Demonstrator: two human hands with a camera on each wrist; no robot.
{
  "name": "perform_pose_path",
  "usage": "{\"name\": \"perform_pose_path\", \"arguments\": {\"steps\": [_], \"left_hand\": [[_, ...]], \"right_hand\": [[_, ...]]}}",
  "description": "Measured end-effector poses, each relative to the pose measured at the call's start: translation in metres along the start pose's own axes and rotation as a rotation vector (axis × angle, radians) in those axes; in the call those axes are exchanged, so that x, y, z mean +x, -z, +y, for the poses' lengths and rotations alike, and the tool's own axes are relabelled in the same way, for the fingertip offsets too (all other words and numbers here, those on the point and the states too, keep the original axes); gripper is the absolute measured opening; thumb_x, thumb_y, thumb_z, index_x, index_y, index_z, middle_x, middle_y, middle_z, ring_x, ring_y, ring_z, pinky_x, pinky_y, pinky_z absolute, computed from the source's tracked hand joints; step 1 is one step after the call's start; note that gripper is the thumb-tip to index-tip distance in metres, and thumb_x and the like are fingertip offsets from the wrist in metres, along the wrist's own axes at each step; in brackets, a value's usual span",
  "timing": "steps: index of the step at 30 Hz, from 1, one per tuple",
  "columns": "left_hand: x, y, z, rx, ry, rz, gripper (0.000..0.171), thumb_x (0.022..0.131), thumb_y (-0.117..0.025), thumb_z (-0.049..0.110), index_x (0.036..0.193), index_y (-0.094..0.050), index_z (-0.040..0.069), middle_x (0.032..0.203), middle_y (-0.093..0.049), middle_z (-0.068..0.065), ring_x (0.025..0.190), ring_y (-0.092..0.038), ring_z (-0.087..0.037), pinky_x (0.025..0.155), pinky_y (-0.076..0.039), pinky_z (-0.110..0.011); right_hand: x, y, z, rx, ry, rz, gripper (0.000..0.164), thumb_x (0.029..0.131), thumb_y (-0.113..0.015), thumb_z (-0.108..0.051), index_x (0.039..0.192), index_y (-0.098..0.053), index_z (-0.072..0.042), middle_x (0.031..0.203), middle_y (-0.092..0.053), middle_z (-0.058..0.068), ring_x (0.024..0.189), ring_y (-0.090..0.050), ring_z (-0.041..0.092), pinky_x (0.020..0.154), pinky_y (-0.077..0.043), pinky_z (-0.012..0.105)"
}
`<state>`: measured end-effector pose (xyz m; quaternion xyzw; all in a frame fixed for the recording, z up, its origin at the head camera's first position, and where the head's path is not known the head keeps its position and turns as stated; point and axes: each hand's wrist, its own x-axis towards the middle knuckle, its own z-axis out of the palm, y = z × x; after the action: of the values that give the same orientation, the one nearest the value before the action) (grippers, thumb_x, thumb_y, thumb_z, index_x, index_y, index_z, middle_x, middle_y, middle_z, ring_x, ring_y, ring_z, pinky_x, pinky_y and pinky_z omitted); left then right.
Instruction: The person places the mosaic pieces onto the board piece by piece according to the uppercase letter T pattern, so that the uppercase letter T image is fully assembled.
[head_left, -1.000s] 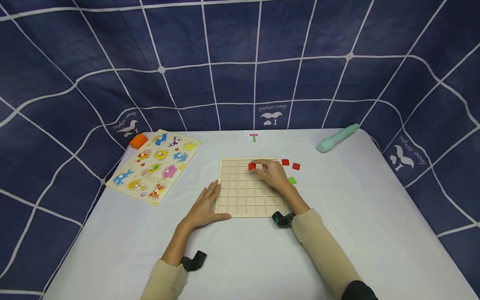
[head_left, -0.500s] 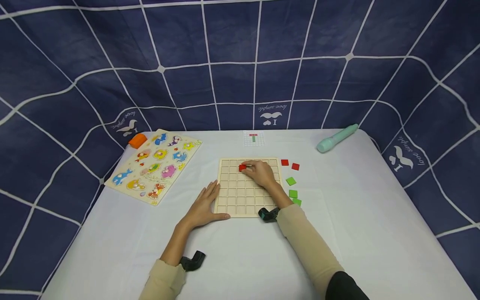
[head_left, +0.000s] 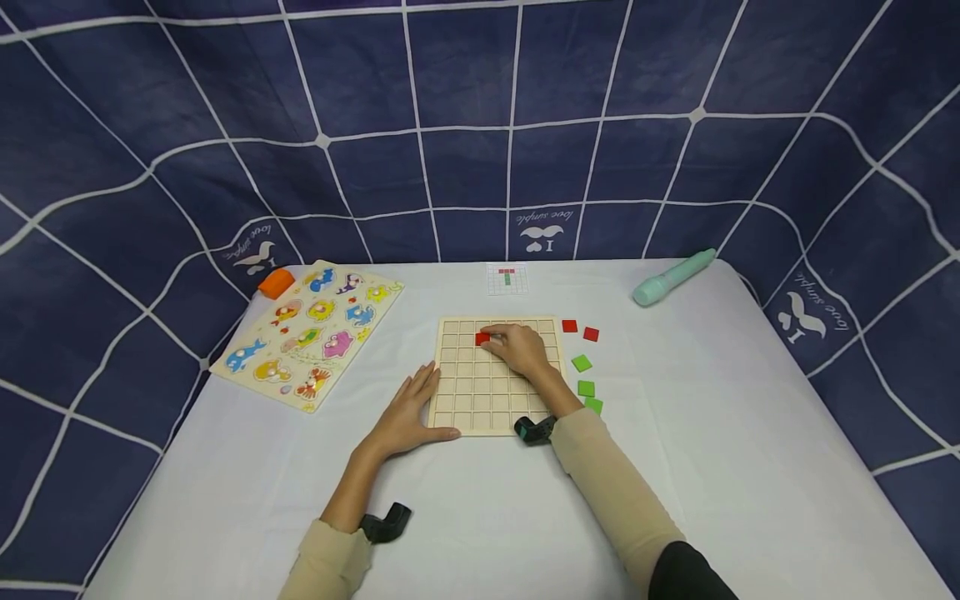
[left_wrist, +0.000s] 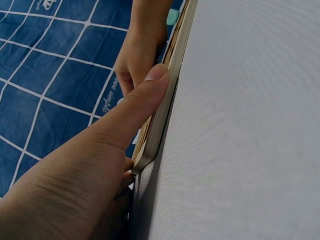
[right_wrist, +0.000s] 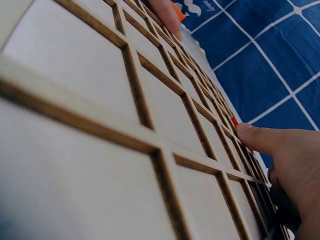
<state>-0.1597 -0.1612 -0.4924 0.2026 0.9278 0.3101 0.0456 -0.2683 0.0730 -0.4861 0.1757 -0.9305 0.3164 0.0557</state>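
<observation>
A pale wooden grid board (head_left: 482, 405) lies flat on the white table. My left hand (head_left: 405, 418) rests against its near left corner, fingers extended along the left side and thumb on the front edge. In the left wrist view that thumb (left_wrist: 132, 107) lies across the board's rim. Over the upper part of the grid, my right hand (head_left: 525, 350) pinches a small red square tile (head_left: 482, 339) between thumb and fingers. The right wrist view shows only a sliver of the tile (right_wrist: 234, 121) at the thumb tip; whether it sits fully in a cell cannot be told.
Right of the board lie two red tiles (head_left: 581, 330) and several green tiles (head_left: 586, 388). A small pattern card (head_left: 507, 278) is behind it. A picture puzzle (head_left: 307, 335) and an orange object (head_left: 276, 283) stand left; a mint-green microphone-shaped object (head_left: 673, 277) lies back right.
My right hand has carried the red tile leftward across the grid and then slightly nearer. More green tiles beside the board have come into view. The left hand stays where it was.
</observation>
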Motion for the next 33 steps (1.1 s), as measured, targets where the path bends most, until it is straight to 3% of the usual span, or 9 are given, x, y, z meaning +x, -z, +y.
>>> {"name": "perform_pose_path", "arguments": {"steps": [7,13,19,25,33], "left_hand": [[0.001,-0.001,0.002,0.019,0.019,-0.011,0.113,0.064,-0.073,0.062,0.146,-0.020,0.003,0.153,-0.011,-0.012,0.140,-0.005,-0.024,0.113,-0.002,-0.037],[0.001,-0.001,0.004,0.026,0.021,-0.015,0.114,0.064,-0.073,0.062,0.146,-0.020,0.004,0.153,-0.011,-0.011,0.140,-0.005,-0.023,0.113,-0.002,-0.036],[0.001,-0.001,0.004,0.016,0.015,-0.011,0.114,0.063,-0.073,0.062,0.145,-0.021,0.003,0.153,-0.011,-0.011,0.140,-0.005,-0.023,0.113,-0.001,-0.036],[0.001,-0.001,0.003,0.025,0.015,-0.003,0.115,0.063,-0.072,0.064,0.145,-0.022,0.003,0.153,-0.011,-0.011,0.140,-0.006,-0.023,0.113,-0.002,-0.036],[0.000,-0.002,0.001,0.014,0.030,0.001,0.115,0.062,-0.072,0.065,0.146,-0.022,0.004,0.153,-0.012,-0.010,0.140,-0.005,-0.023,0.113,-0.002,-0.036]], "right_hand": [[-0.003,0.004,0.003,0.040,-0.001,0.014,0.035,0.083,-0.068,-0.035,0.114,-0.068,-0.020,0.053,-0.046,-0.001,0.053,-0.037,0.013,0.051,-0.036,0.028],[-0.011,0.022,0.010,0.098,-0.038,0.037,0.035,0.083,-0.069,-0.033,0.115,-0.068,-0.019,0.057,-0.052,0.007,0.046,-0.034,0.012,0.042,-0.030,0.026],[-0.024,0.057,0.035,0.095,-0.068,0.104,0.033,0.083,-0.070,-0.028,0.114,-0.068,-0.015,0.049,-0.038,-0.002,0.042,-0.029,0.009,0.038,-0.025,0.024],[-0.040,0.089,0.071,0.034,-0.100,0.171,0.036,0.082,-0.071,-0.025,0.114,-0.067,-0.010,0.049,-0.038,-0.001,0.044,-0.031,0.012,0.040,-0.025,0.026],[-0.047,0.099,0.091,0.029,-0.141,0.142,0.038,0.082,-0.071,-0.026,0.116,-0.066,-0.010,0.049,-0.038,-0.002,0.045,-0.031,0.013,0.041,-0.024,0.026]]}}
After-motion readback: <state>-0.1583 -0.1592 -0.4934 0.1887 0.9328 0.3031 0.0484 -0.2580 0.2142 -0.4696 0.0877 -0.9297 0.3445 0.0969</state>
